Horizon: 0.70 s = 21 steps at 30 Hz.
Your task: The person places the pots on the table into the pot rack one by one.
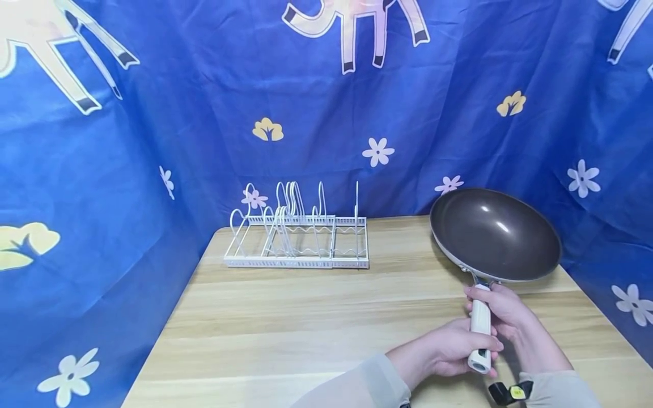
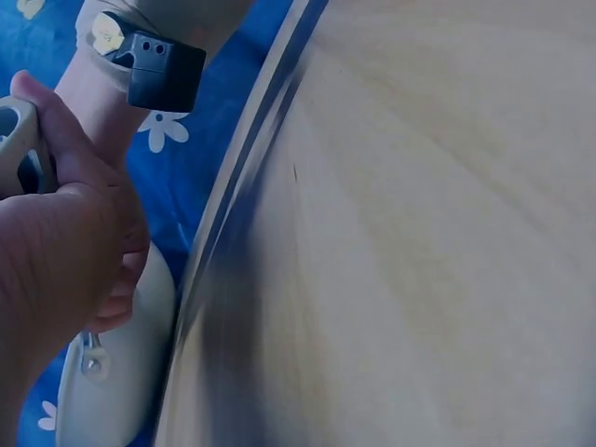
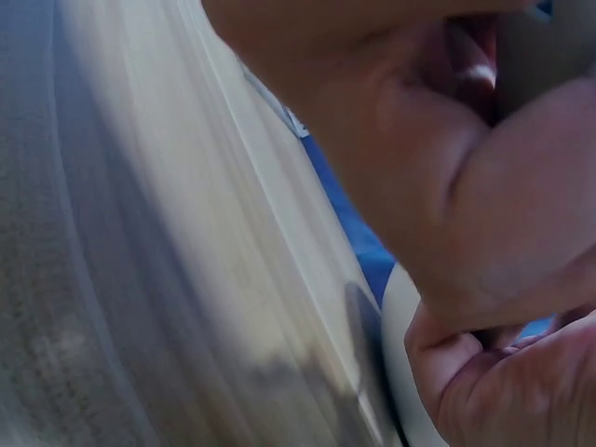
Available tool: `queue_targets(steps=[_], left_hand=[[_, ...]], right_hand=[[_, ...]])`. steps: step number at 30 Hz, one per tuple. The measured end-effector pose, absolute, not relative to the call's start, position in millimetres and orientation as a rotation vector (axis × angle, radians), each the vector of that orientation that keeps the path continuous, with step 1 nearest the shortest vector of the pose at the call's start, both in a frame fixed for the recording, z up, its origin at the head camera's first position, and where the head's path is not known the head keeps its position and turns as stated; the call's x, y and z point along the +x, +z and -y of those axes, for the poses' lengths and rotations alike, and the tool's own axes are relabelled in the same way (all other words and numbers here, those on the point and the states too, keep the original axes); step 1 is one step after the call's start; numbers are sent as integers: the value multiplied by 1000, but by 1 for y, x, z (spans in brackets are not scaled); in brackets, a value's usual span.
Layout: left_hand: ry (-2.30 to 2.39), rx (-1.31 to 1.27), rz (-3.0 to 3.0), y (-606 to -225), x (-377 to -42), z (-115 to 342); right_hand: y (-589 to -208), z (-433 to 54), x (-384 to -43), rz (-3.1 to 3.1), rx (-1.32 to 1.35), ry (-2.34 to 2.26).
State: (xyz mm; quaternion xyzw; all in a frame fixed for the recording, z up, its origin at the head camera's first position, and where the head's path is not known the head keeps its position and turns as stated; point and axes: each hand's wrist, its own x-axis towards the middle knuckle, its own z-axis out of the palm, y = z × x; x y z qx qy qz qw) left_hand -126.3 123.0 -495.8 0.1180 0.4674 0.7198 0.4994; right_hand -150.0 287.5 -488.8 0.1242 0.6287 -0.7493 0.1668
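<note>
A frying pan [image 1: 495, 235] with a dark inside and pale outside is at the right of the table in the head view. Its cream handle [image 1: 480, 320] points back toward the person. The left hand [image 1: 451, 345] grips the lower end of the handle, thumb across the top. Closer to the pan's bowl, the right hand [image 1: 510, 311] holds the same handle from the right side. In the left wrist view the pale outer wall [image 2: 121, 382] shows below the hands. Whether the pan's base touches the table cannot be told.
A white wire rack [image 1: 298, 262] with upright loops stands at the back left of the wooden table [image 1: 285, 323]. Blue patterned cloth [image 1: 316, 136] hangs behind and along the sides. A black wrist device [image 1: 502, 393] is by the right sleeve.
</note>
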Motion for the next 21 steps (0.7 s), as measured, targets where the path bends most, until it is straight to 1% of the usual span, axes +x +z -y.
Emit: queue_targets(steps=[11,16,21], left_hand=[[1654,409,-1251,-505,-117,-106],[1639,423,-1285,-495,-111,-99],[1657,409,-1319,-481,-107,-93]], right_hand=[[-497,-282,-140,-1829,265,-2075],[-488,-278,-138,-1824,184,-2089],[-475,-272,-140,-1819,28,-2091]])
